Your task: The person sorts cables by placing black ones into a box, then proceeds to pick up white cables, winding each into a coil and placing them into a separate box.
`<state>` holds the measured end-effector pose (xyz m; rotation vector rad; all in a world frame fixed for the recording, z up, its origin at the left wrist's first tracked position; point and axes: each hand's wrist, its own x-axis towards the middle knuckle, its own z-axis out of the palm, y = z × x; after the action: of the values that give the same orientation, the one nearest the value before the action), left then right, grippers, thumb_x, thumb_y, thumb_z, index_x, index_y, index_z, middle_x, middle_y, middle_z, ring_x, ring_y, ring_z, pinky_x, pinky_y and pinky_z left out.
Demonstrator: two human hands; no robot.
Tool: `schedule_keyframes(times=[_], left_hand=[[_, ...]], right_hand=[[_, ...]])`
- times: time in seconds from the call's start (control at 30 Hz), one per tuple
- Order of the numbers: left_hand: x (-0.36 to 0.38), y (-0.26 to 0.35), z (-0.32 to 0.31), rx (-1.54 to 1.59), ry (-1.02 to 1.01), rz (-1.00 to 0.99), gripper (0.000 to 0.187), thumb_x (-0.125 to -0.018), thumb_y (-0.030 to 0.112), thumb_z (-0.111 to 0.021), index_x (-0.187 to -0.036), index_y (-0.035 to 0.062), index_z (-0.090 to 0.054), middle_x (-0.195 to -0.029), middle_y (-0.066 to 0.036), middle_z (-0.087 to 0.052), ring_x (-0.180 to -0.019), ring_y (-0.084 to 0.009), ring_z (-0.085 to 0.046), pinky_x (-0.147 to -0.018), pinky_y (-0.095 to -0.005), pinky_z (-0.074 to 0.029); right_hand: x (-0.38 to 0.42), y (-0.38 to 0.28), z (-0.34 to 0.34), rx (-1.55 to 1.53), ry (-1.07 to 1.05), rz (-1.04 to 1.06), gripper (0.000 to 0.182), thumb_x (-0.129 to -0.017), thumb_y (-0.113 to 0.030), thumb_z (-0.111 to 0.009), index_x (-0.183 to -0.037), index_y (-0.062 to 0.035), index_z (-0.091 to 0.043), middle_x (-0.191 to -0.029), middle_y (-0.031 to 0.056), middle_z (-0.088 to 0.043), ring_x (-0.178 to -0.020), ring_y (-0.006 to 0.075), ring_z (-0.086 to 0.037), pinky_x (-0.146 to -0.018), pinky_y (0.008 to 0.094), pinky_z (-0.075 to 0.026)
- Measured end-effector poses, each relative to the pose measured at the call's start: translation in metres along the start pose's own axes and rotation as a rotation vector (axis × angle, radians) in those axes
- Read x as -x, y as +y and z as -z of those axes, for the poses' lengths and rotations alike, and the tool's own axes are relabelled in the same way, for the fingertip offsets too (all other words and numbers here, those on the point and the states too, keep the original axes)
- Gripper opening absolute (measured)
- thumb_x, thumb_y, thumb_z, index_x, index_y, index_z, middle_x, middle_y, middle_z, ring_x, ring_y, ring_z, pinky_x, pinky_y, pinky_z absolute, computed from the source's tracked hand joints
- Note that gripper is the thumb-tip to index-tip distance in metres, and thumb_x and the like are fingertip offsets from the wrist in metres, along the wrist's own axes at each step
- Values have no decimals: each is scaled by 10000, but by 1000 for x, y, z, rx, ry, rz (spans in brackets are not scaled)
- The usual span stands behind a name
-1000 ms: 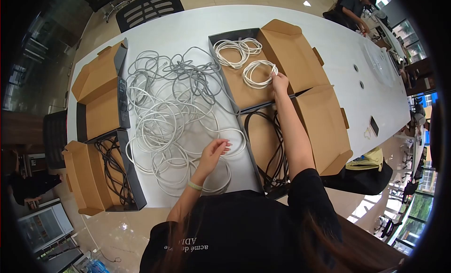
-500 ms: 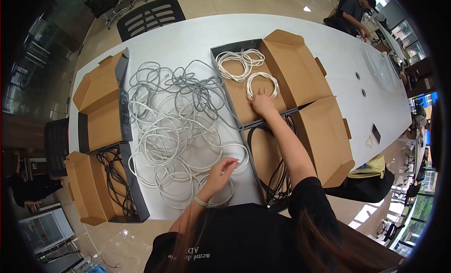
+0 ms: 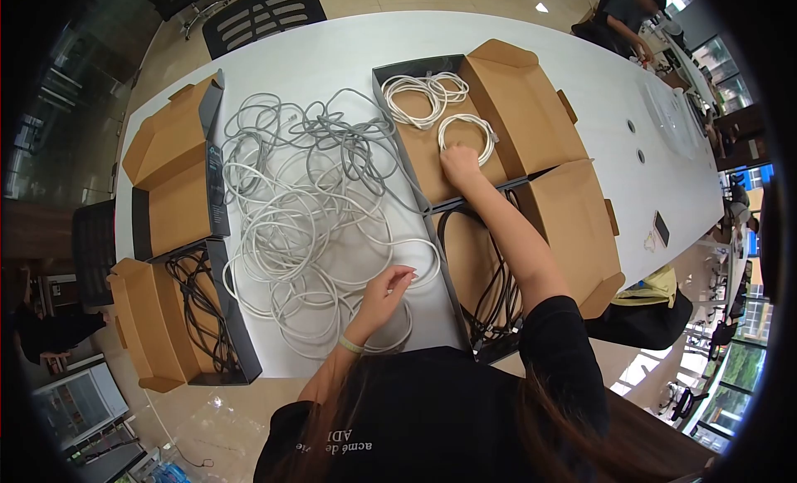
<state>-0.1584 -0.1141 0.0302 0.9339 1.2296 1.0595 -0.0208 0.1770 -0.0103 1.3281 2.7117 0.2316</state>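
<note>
My right hand is inside the upper right box, its fingers closed at the lower edge of a small white cable coil. The fingertips are partly hidden from view. Beside that coil, in the same box, lie more coiled white cables. My left hand hovers over the table with thumb and fingertips pinched together, close to a loop of loose white cable. Whatever is between those fingertips is too small to make out. A tangle of white cables spreads to its left, with grey cables above.
The lower right box holds black cables. On the left, an upper box stands beside a lower one with black cables. A phone lies on the white table. Another person sits at the far right.
My right hand's fingers have curled in more at the coil's lower edge. The left hand keeps its place by the loose loop. The whole view has shifted slightly.
</note>
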Motion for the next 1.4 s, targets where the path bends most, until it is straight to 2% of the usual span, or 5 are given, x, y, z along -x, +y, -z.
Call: schedule_keyframes(times=[0.57,0.8,1.1,1.13,1.4], left_hand=[[10,2,6,-78,12,18,198,-902,147,-530,-1012,-9,-581,-900,-25,-613,-795,-73,-539,-707,-200,-421],[5,-10,9,-71,-2,-17,194,-906,140,-523,-1016,-11,-578,-909,-36,-617,-808,-76,-551,-730,-207,-431],[7,-42,27,21,34,40,225,-921,163,-502,-1068,0,-555,-973,-47,-612,-847,-97,-574,-744,-214,-448],[3,-40,30,26,32,38,225,-921,163,-502,-1068,0,-555,-973,-47,-612,-847,-97,-574,-744,-214,-448],[3,-36,53,252,124,201,256,-939,216,-460,-1070,18,-556,-1004,-75,-611,-887,-146,-596,-752,-259,-485]], right_hand=[[39,65,-7,-1619,328,-918,135,-749,-70,-614,-767,63,-596,-687,72,-601,-499,144,-584,-431,237,-501],[11,62,-39,-740,128,-1098,160,-669,-82,-670,-719,63,-624,-691,165,-639,-576,246,-643,-537,347,-500],[-17,59,-92,-1314,417,-1142,372,-708,-224,-656,-938,63,-600,-860,224,-635,-809,295,-627,-684,369,-469],[-6,52,-55,-1361,264,-1059,759,-702,-316,-676,-1270,90,-378,-1253,306,-436,-1225,367,-397,-1003,388,-329],[1,23,-32,-605,-294,-810,1110,-726,-657,-532,-1369,111,-54,-1452,278,-26,-1366,362,30,-1069,548,-24]])
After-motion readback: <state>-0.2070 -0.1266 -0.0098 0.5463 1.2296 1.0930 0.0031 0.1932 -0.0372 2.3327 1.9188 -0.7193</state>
